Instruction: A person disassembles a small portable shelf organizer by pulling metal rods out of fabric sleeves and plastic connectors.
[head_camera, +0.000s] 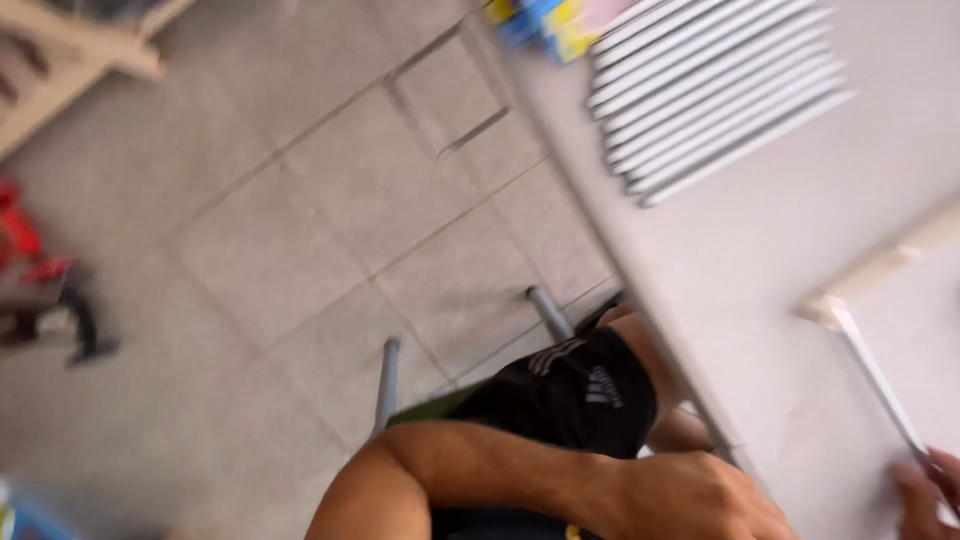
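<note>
Where the white table meets the lower right corner, a thin white strip lies flat, its near end under the right hand fingertips (grip cut off by frame, can't tell if pinched). Left hand rests knuckles-up at the table edge, fingers hidden, holding nothing visible. Stack of white slats sits far up the table. Black shorts and grey tile floor below. Heavy motion blur.
</note>
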